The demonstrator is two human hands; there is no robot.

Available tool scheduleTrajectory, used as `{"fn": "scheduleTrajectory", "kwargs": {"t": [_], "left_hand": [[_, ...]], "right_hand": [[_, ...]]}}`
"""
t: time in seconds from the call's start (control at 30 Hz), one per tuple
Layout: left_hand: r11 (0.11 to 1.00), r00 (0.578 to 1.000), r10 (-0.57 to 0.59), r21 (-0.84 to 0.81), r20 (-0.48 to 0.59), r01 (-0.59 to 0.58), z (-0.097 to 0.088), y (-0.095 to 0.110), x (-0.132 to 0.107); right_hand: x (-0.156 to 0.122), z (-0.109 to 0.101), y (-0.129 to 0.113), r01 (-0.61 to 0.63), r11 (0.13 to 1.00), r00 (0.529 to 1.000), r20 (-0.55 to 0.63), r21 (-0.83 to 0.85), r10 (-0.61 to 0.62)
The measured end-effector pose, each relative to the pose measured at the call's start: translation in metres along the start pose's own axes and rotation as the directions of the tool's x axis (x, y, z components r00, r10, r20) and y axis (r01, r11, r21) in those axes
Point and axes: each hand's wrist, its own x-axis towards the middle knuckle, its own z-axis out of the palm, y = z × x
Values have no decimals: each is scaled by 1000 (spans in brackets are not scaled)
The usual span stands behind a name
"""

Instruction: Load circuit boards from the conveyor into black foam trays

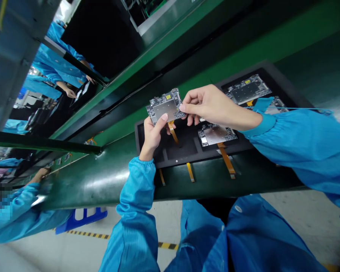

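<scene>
A circuit board [164, 109] with a flat metal shield and a small yellow label is held up over the left part of a black foam tray [187, 159]. My left hand [154, 132] grips its lower left edge, the thumb lying on the shield. At the board's right edge, the thumb and index finger of my right hand [205, 105] are pinched together; whatever is between them is too small to make out. An orange flex cable [172, 132] hangs below the board. Another circuit board [217, 135] lies in the tray under my right hand, its orange ribbon [228, 162] reaching over the front edge.
More boards [249, 90] sit in the tray's right part. Two short orange strips [190, 172] stick out at its front. The green bench [110, 170] runs left, where a co-worker's hand [42, 173] rests near small parts. A dark metal bar [45, 141] crosses at left.
</scene>
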Motion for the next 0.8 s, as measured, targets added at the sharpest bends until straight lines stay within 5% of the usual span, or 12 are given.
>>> {"fn": "scheduleTrajectory", "kwargs": {"t": [0.4,0.57,0.8], "left_hand": [[968,971,-241,-70,-15,239,-1,2,3],[940,945,-325,-129,-45,317,-12,12,-7],[864,863,-504,30,27,503,-15,9,-16]], "right_hand": [[-3,0,-2,-84,987,995,-66,-134,76],[2,-3,7,38,997,987,-150,-67,-48],[8,-6,13,128,992,980,-153,-11,-128]]}}
